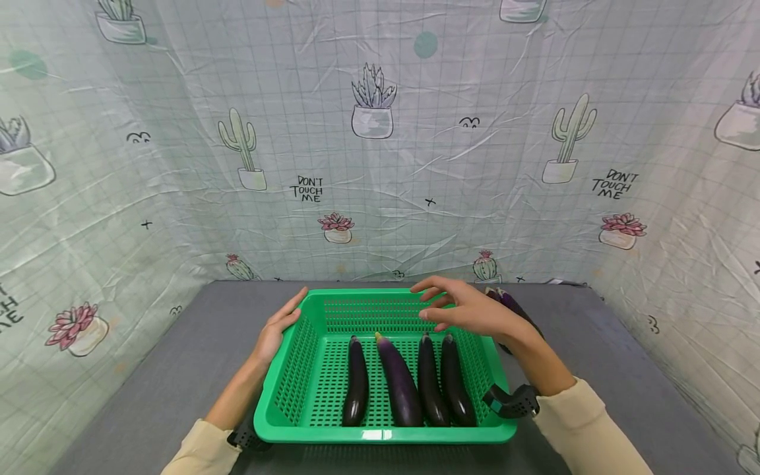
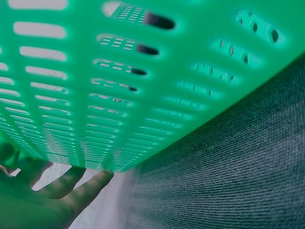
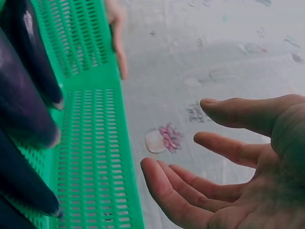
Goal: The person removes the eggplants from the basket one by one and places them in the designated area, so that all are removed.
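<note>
A green perforated plastic basket [image 1: 386, 434] holds several dark purple eggplants, lying lengthwise on its floor. One eggplant [image 1: 399, 382] has a yellowish tip; another eggplant [image 1: 356, 382] lies apart from it on the left. My left hand [image 1: 278, 333] rests against the outside of the basket's left wall near the far corner, its fingers stretched out. Over the far right part of the basket hovers my right hand [image 1: 463, 307], fingers loosely bent and apart, holding nothing. In the right wrist view the palm and fingers of that right hand [image 3: 219, 181] are bare.
Outside the basket on the right, more eggplants [image 1: 513, 305] lie partly hidden behind my right forearm. The basket stands on a dark grey tabletop [image 1: 600, 369]. A cloth with printed cactus drawings [image 1: 374, 185] hangs behind and at both sides.
</note>
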The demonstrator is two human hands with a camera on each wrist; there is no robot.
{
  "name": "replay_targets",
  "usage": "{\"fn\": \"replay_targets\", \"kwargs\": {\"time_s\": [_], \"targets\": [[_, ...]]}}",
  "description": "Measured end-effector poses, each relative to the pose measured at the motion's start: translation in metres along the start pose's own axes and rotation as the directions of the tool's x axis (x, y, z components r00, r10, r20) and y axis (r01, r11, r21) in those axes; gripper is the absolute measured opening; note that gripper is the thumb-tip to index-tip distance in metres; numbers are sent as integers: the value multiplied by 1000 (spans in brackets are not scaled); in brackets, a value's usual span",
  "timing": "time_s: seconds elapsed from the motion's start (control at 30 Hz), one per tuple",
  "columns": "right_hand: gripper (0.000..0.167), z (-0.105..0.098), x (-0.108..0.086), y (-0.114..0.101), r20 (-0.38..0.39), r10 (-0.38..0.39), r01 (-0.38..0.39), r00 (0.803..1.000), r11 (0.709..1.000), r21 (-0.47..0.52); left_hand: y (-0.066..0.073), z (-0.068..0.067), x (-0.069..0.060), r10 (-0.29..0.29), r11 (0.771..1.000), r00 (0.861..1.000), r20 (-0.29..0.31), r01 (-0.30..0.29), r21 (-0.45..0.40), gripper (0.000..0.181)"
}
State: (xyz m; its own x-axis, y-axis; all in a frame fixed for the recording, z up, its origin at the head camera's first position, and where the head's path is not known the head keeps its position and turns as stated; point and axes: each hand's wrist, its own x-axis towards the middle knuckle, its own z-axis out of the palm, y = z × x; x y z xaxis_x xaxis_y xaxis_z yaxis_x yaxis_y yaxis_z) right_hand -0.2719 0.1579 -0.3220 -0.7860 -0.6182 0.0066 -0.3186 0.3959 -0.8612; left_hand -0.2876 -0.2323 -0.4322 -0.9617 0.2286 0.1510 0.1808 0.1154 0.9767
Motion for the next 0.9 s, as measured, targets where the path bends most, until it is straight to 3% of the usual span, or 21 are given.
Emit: {"fn": "replay_targets", "kwargs": {"time_s": [0.23, 0.6, 0.9], "targets": [[48, 15, 15, -10, 22, 69, -69, 997, 998, -14, 0, 0, 0, -33, 996, 999, 7, 33, -77, 58], [46, 35, 41, -13, 90, 118, -113, 989, 992, -52, 1, 0, -1, -2, 1000, 1000, 2, 2, -21, 57], [45, 51, 59, -6, 129, 129, -130, 983, 991, 5, 0, 0, 0, -2, 1000, 1000, 4, 3, -31, 57]]}}
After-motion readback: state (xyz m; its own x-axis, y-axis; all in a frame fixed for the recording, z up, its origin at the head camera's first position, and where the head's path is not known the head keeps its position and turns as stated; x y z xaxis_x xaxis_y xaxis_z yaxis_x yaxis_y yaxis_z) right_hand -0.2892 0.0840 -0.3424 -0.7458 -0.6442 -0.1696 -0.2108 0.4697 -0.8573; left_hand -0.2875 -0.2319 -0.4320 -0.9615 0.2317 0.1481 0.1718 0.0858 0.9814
